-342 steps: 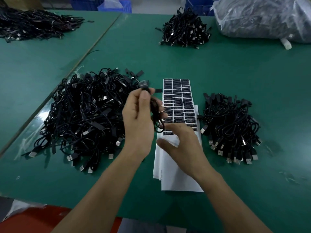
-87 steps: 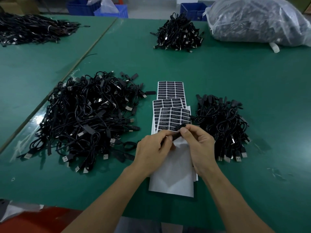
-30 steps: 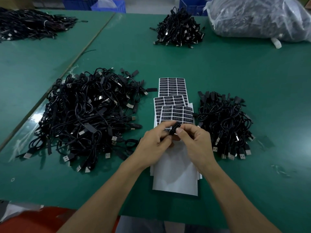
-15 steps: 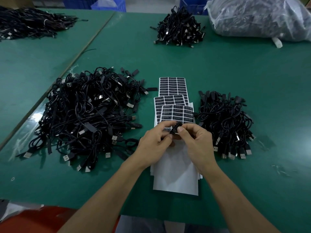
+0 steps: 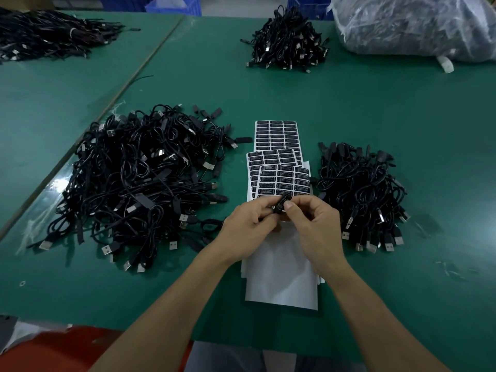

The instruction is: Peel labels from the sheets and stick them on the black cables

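Observation:
Both hands meet over the label sheets [image 5: 279, 173], a fanned stack of white sheets with rows of black labels at the middle of the green table [image 5: 349, 108]. My left hand [image 5: 249, 226] grips a small black cable part [image 5: 281, 204] from the left. My right hand [image 5: 314, 224] pinches the same part from the right with thumb and forefinger. Most of that cable is hidden in my left hand. A large heap of black cables [image 5: 139, 181] lies to the left, a smaller heap [image 5: 359, 191] to the right.
Another cable pile [image 5: 287, 41] sits at the far middle, next to a clear plastic bag of cables [image 5: 418, 25] at the far right. More cables [image 5: 48, 33] lie on the neighbouring table at far left. Blue crates [image 5: 150, 2] stand beyond the tables.
Over the last second both hands stay at the same spot on the black cable part; only the fingers shift slightly. Earlier, my left hand held the cable up while my right hand reached to the sheet.

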Motion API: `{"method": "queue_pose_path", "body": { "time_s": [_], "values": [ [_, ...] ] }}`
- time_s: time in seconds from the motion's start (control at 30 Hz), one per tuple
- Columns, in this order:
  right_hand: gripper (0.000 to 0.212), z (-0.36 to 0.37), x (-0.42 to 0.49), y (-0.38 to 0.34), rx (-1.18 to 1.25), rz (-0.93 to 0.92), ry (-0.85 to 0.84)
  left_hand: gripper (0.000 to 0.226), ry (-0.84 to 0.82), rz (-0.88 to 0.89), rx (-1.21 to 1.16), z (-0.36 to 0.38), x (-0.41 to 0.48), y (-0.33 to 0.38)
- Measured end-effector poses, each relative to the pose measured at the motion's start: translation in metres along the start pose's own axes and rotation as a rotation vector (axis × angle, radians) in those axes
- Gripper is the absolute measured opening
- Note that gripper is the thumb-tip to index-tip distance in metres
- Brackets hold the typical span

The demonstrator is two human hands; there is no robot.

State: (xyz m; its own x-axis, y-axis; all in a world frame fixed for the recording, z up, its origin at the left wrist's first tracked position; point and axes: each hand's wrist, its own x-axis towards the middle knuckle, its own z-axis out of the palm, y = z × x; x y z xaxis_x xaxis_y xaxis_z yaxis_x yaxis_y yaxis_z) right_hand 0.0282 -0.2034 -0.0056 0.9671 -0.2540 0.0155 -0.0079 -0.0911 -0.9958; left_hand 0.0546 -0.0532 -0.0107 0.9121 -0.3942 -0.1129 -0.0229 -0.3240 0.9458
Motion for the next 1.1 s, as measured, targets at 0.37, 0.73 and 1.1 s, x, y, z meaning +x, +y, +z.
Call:
{"method": "queue_pose_path", "body": {
  "time_s": [0.37, 0.73, 1.1],
  "values": [
    [0.017, 0.0005, -0.0001, -0.0006, 0.045, 0.021, -0.008, 0.034, 0.051, -0.002, -0.014, 0.0017, -0.0017, 0.0013],
    [0.011, -0.0011, 0.0010, 0.0012, 0.028, 0.013, -0.031, 0.036, 0.062, -0.002, -0.023, 0.0035, 0.0000, -0.0017],
    [0.012, -0.0012, 0.0013, 0.0031, 0.016, -0.002, -0.057, 0.030, 0.067, 0.009, -0.007, 0.0037, -0.0005, -0.0012]
  ]
}}
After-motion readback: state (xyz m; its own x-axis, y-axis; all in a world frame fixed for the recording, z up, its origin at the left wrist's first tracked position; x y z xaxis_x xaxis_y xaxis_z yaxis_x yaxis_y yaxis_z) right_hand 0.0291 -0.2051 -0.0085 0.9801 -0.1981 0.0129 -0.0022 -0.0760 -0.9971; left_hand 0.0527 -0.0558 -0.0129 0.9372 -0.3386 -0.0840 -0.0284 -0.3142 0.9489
